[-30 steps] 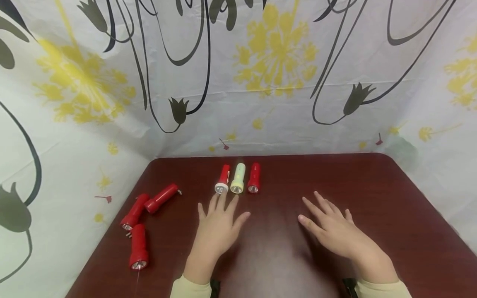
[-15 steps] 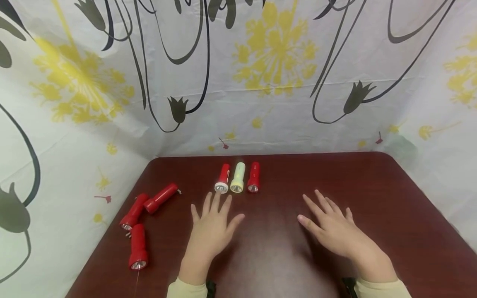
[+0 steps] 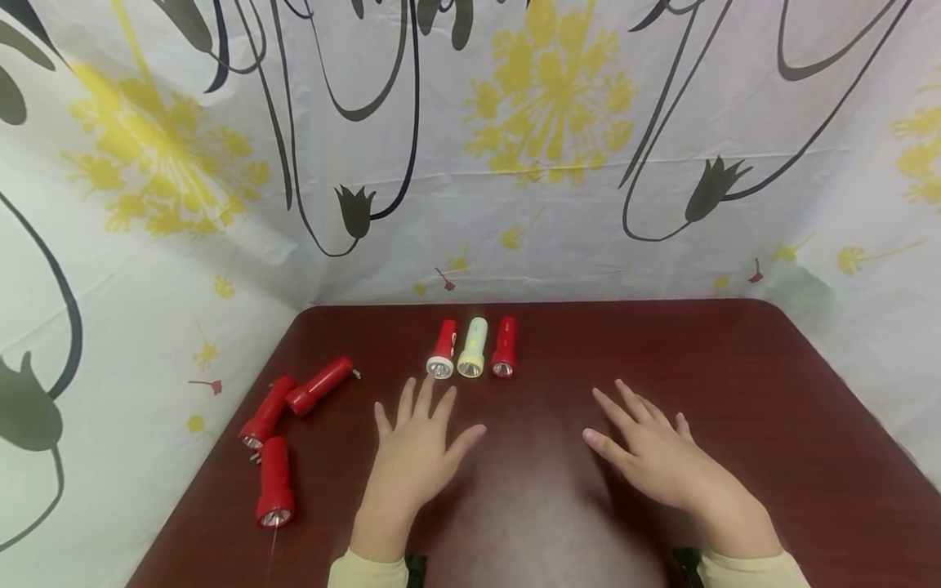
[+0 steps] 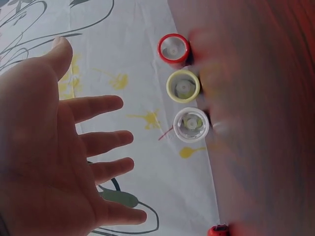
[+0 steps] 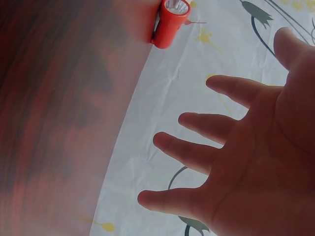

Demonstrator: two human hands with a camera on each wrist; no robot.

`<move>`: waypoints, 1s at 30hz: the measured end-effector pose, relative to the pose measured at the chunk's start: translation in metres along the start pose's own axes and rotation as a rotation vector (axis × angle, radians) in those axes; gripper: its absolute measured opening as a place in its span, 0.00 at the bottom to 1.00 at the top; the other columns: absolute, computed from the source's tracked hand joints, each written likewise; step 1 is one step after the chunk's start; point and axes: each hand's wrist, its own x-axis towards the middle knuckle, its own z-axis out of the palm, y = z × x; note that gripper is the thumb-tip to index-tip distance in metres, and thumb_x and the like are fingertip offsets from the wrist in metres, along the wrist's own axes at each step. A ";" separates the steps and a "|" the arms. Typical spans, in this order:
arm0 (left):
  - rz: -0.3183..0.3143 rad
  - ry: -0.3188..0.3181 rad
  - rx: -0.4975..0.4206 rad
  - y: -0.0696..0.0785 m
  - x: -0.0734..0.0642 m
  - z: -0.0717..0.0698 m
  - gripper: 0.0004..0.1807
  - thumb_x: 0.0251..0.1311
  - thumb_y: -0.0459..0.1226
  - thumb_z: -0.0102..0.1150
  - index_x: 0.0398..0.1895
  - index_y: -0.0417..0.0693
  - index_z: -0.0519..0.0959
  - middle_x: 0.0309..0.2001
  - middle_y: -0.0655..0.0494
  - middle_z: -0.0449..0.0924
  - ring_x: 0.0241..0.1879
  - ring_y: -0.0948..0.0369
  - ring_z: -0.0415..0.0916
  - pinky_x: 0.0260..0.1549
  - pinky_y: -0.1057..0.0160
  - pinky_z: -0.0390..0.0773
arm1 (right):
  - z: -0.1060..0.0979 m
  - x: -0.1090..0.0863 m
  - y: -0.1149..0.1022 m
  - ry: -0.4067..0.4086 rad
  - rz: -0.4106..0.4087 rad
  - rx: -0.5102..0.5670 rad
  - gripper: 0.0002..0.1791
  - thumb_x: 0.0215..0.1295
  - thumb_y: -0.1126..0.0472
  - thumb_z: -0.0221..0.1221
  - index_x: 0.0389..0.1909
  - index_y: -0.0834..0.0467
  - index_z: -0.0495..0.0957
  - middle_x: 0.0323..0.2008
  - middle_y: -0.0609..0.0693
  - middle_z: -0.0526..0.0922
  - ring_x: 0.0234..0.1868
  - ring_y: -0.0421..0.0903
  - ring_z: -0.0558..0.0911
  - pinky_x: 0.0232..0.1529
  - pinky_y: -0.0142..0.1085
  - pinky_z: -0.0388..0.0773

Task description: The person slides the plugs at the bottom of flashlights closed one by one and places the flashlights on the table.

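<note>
My left hand hovers palm down over the table with fingers spread, its middle fingertip just short of the white-rimmed red flashlight. Beside that one lie a pale green flashlight and a plain red flashlight, all three in a row with lenses facing me. In the left wrist view the palm is bare, and the three lenses show beyond the fingers. My right hand is held over the table's right half, fingers spread and nothing in them. A red flashlight shows ahead of it in the right wrist view.
Three more red flashlights lie at the left: one tilted toward the back, a second red flashlight near the edge, and a third red flashlight nearer me. Patterned white cloth hangs behind the dark red table and at its sides.
My left hand has drawn back slightly to the left, away from the white-rimmed flashlight. My right hand has barely moved. The flashlights stay in place; the head view shifts a little.
</note>
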 end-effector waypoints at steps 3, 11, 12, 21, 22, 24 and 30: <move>-0.002 0.005 0.007 -0.002 -0.001 -0.001 0.44 0.69 0.71 0.49 0.80 0.58 0.69 0.84 0.45 0.57 0.85 0.39 0.48 0.74 0.17 0.46 | 0.000 -0.001 -0.001 0.003 -0.001 0.001 0.43 0.77 0.27 0.47 0.84 0.46 0.59 0.85 0.63 0.52 0.80 0.75 0.60 0.65 0.87 0.48; -0.028 0.016 0.013 -0.004 -0.005 -0.008 0.42 0.71 0.68 0.51 0.79 0.57 0.69 0.84 0.45 0.58 0.85 0.39 0.48 0.74 0.17 0.46 | -0.002 -0.004 -0.003 0.001 -0.008 0.010 0.44 0.77 0.26 0.47 0.84 0.45 0.59 0.85 0.62 0.52 0.80 0.75 0.60 0.66 0.86 0.48; -0.030 0.015 0.011 -0.004 -0.005 -0.009 0.42 0.71 0.68 0.51 0.79 0.57 0.69 0.84 0.44 0.58 0.85 0.39 0.48 0.74 0.17 0.46 | -0.003 -0.004 -0.003 0.002 -0.010 0.011 0.44 0.77 0.26 0.47 0.84 0.45 0.59 0.85 0.62 0.53 0.80 0.75 0.60 0.66 0.86 0.47; -0.038 0.004 -0.007 -0.005 -0.011 -0.012 0.40 0.71 0.67 0.52 0.79 0.56 0.70 0.84 0.44 0.58 0.84 0.38 0.49 0.74 0.17 0.45 | -0.005 -0.007 -0.008 0.006 -0.022 0.018 0.44 0.77 0.27 0.48 0.84 0.46 0.59 0.85 0.63 0.53 0.79 0.75 0.61 0.66 0.86 0.47; -0.044 0.004 -0.007 -0.006 -0.011 -0.013 0.40 0.72 0.66 0.52 0.79 0.57 0.70 0.84 0.44 0.58 0.84 0.38 0.49 0.74 0.17 0.45 | -0.005 -0.007 -0.008 0.003 -0.021 0.019 0.44 0.77 0.26 0.48 0.84 0.46 0.59 0.85 0.63 0.53 0.79 0.75 0.61 0.66 0.86 0.47; -0.056 0.003 -0.009 -0.008 -0.013 -0.015 0.39 0.72 0.65 0.53 0.79 0.57 0.70 0.84 0.44 0.58 0.84 0.38 0.48 0.74 0.17 0.44 | -0.006 -0.008 -0.008 0.002 -0.018 0.018 0.44 0.76 0.26 0.48 0.84 0.46 0.59 0.85 0.63 0.53 0.79 0.75 0.61 0.66 0.86 0.47; -0.094 0.012 -0.018 -0.015 -0.017 -0.019 0.38 0.72 0.62 0.55 0.79 0.56 0.70 0.83 0.44 0.59 0.84 0.38 0.48 0.74 0.16 0.43 | -0.007 -0.009 -0.010 -0.001 -0.027 0.021 0.44 0.76 0.26 0.48 0.84 0.46 0.59 0.85 0.63 0.52 0.79 0.75 0.61 0.66 0.86 0.46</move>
